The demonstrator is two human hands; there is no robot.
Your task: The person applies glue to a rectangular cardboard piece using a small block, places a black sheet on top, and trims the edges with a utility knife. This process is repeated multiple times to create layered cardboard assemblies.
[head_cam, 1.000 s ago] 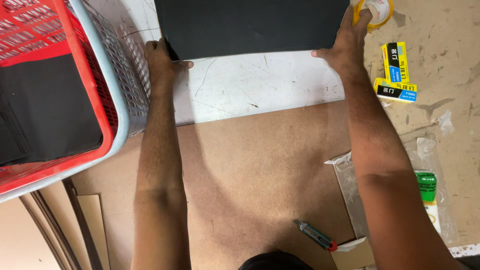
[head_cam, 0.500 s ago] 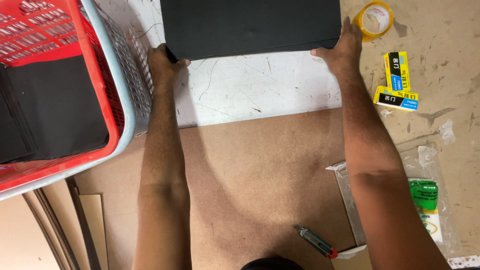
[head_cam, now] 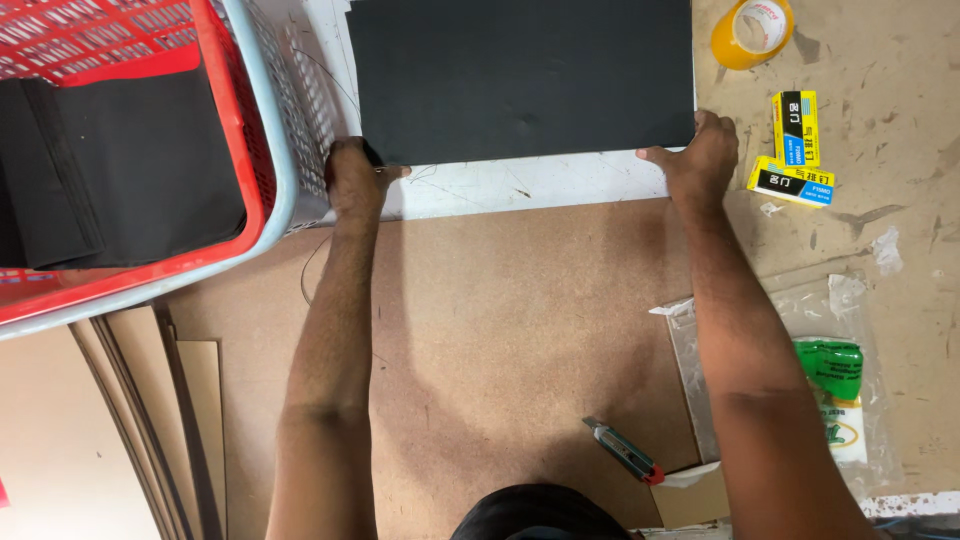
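Observation:
A large black sheet (head_cam: 520,75) lies flat on a white board (head_cam: 520,185) at the far side of the bench. My left hand (head_cam: 352,175) grips the sheet's near left corner, right beside the basket wall. My right hand (head_cam: 700,155) holds the near right corner, thumb along the sheet's edge. Both forearms stretch forward over a brown board (head_cam: 500,340) that lies nearer to me.
A red basket (head_cam: 215,120) with folded black material sits inside a pale blue basket (head_cam: 280,190) at the left. A yellow tape roll (head_cam: 752,32) and two yellow staple boxes (head_cam: 795,150) lie at the right. A utility knife (head_cam: 622,452) and a clear bag with a green pack (head_cam: 835,395) lie near me.
The black sheet and both hands have shifted slightly toward me and down in view; the grip on the two near corners is unchanged.

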